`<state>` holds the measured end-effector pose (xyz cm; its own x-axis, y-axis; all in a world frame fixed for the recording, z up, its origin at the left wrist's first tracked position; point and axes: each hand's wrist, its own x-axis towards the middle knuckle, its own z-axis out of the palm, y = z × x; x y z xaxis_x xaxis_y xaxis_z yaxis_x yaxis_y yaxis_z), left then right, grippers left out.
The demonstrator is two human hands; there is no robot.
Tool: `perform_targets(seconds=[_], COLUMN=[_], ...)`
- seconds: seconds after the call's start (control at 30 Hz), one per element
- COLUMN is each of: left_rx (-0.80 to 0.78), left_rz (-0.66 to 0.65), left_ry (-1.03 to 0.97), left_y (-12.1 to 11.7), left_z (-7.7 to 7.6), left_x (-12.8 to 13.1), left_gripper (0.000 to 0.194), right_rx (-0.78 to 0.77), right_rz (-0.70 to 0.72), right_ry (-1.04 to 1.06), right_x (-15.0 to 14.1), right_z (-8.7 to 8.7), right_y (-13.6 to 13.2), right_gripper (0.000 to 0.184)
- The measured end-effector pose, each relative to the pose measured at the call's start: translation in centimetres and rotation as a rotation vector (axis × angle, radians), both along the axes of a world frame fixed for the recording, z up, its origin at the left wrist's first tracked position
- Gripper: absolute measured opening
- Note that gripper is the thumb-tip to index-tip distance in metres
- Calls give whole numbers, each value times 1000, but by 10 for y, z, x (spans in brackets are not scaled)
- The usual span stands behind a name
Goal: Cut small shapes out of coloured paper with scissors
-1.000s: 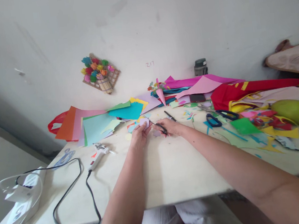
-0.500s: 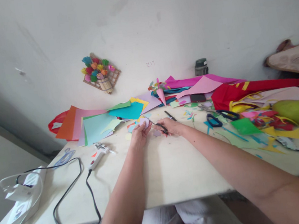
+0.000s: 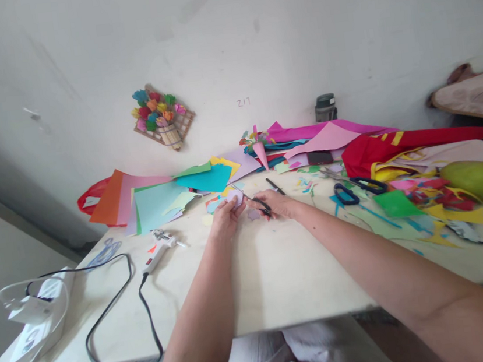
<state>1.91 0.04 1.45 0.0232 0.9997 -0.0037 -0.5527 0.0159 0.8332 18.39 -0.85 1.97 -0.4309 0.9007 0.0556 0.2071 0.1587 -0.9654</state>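
A small piece of lilac paper (image 3: 235, 197) is pinched in the fingers of my left hand (image 3: 225, 218). My right hand (image 3: 274, 204) grips black-handled scissors (image 3: 264, 208), whose blades point up and left to the paper's edge. Whether the blades are apart is too small to tell. Below the scissors a lilac paper cut-out (image 3: 253, 215) lies on the table. Just beyond my right hand rests a black pen (image 3: 274, 186). Several small coloured paper pieces (image 3: 212, 206) lie left of the lilac paper.
A glue gun (image 3: 160, 252) with a black cord lies at left, near a white power strip (image 3: 42, 317). Coloured sheets (image 3: 154, 206) spread along the back. At right are larger dark-blue-handled scissors (image 3: 346, 194), paper scraps (image 3: 396, 204) and red cloth (image 3: 378, 149). A bottle (image 3: 324, 107) stands behind.
The lilac paper has turned slightly in my left fingers, and the scissors have shifted a little at its edge. Both hands stay in nearly the same place.
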Motion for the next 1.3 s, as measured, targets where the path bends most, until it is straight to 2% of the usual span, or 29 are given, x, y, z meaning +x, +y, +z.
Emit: perform_targets(seconds=[0.37, 1.1, 1.3], left_rx=[34, 11, 20], left_rz=[-34, 1, -15], left_ry=[17, 45, 41], left_y=[2, 2, 3], left_z=[-3, -2, -3], left_x=[-2, -4, -4], left_gripper=[5, 8, 6], right_rx=[1, -68, -31], right_rz=[-31, -23, 20], right_ry=[-11, 20, 13], right_x=[-2, -2, 0], right_z=[7, 3, 0], right_y=[-6, -1, 0], right_gripper=[36, 27, 33])
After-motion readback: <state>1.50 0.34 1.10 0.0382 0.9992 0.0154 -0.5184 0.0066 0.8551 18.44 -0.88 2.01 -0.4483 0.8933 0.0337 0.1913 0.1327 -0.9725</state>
